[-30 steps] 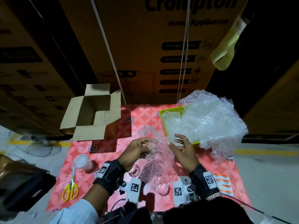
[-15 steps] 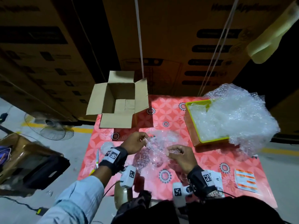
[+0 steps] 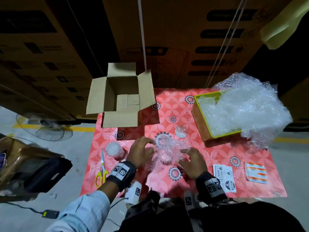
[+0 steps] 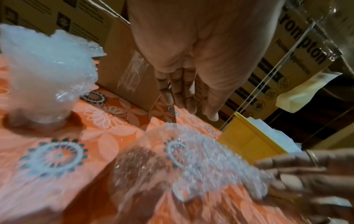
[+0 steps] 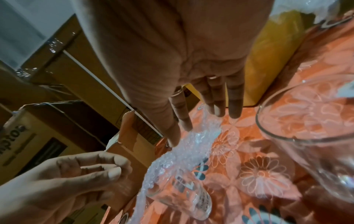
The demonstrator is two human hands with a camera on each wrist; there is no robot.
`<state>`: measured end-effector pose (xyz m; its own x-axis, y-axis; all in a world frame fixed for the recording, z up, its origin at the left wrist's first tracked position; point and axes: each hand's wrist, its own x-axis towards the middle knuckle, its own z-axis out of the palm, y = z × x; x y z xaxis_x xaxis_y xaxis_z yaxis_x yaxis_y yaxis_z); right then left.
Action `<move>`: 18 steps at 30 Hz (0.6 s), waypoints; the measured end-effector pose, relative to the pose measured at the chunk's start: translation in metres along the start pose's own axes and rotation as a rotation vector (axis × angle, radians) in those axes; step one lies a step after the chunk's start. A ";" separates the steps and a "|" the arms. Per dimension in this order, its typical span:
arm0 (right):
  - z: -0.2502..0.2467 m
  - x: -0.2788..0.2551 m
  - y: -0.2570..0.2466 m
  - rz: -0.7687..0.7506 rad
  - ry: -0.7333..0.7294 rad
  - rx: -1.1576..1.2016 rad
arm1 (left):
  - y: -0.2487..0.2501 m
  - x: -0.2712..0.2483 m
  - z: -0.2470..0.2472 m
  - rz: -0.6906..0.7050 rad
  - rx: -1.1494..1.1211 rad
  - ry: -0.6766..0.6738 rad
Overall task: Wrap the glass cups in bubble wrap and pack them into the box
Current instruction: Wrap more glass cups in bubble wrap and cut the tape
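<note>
Hands hover over a sheet of bubble wrap lying with a glass cup mid-table: left hand and right hand both have fingers spread, gripping nothing. Open box sits at the far left corner.

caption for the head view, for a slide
Both hands spread over a glass cup in bubble wrap, open box behind.

The large carton at the upper right of the left wrist view is showing "rompton" above "Home Appliances". A white sticker sheet at the lower right of the head view is reading "FRAGILE"; other print is staying illegible.
</note>
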<state>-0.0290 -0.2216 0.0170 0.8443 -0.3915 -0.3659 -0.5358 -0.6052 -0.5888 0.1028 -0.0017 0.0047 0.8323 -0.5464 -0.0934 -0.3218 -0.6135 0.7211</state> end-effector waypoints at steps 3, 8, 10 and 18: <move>-0.002 -0.006 -0.003 -0.085 0.035 -0.043 | 0.001 -0.024 0.015 0.050 0.037 -0.038; 0.010 -0.011 -0.020 -0.262 -0.087 -0.205 | 0.005 -0.039 0.033 0.082 0.165 -0.114; 0.020 -0.009 -0.022 -0.251 -0.111 -0.305 | 0.009 -0.041 0.034 0.082 0.241 -0.129; 0.033 -0.004 -0.027 -0.222 -0.115 -0.481 | 0.009 -0.042 0.036 -0.054 0.000 0.094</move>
<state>-0.0177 -0.1809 0.0105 0.9186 -0.1558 -0.3631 -0.2651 -0.9244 -0.2740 0.0488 -0.0050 -0.0096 0.8871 -0.4567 -0.0669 -0.2757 -0.6407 0.7166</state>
